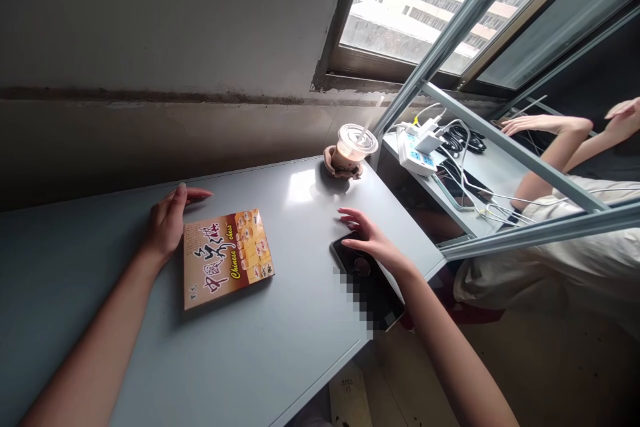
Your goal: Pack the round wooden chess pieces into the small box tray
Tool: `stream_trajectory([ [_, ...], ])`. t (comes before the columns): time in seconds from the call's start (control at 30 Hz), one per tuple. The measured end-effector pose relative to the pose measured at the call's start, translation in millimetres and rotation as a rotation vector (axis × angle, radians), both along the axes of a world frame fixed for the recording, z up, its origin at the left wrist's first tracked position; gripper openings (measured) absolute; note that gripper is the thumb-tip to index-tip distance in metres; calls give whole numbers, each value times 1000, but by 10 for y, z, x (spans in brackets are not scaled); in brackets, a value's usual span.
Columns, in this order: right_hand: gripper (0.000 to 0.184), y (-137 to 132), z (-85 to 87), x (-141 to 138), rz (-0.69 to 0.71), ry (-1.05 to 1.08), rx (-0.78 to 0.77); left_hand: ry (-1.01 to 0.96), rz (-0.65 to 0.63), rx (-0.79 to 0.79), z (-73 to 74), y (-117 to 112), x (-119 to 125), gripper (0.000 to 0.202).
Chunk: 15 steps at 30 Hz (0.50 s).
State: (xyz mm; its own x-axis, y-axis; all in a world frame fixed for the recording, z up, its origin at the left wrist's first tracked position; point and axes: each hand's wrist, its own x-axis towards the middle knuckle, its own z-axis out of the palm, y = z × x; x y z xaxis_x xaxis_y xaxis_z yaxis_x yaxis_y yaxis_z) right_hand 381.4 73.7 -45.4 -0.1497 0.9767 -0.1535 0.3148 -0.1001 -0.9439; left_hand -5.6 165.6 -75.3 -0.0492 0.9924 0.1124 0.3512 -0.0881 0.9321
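Note:
A flat brown Chinese chess box [227, 257] lies on the grey table [280, 347]. My left hand [170, 219] rests at the box's far left corner, fingers stretched out and touching its edge. My right hand [373, 240] lies flat with spread fingers on the upper end of a black phone [370, 283] near the table's right edge.
A lidded cup with a straw [353, 147] stands on a coaster at the table's far right corner. Beyond a metal frame [500, 147], another person's arms [550, 140] rest on a second desk with a power strip and cables [425, 150]. A wall and window lie behind.

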Motion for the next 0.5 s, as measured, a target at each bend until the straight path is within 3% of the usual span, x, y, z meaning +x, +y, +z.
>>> stream_trajectory([
  [0.1, 61, 35, 60, -70, 88, -102, 10, 6, -2, 1, -10, 3, -5, 64],
  [0.33, 58, 52, 43, -94, 82, -137, 50, 14, -5, 3, -22, 15, -19, 63],
  [0.5, 53, 25, 66, -80, 65, -102, -18, 19, -5, 10, -24, 16, -22, 63],
])
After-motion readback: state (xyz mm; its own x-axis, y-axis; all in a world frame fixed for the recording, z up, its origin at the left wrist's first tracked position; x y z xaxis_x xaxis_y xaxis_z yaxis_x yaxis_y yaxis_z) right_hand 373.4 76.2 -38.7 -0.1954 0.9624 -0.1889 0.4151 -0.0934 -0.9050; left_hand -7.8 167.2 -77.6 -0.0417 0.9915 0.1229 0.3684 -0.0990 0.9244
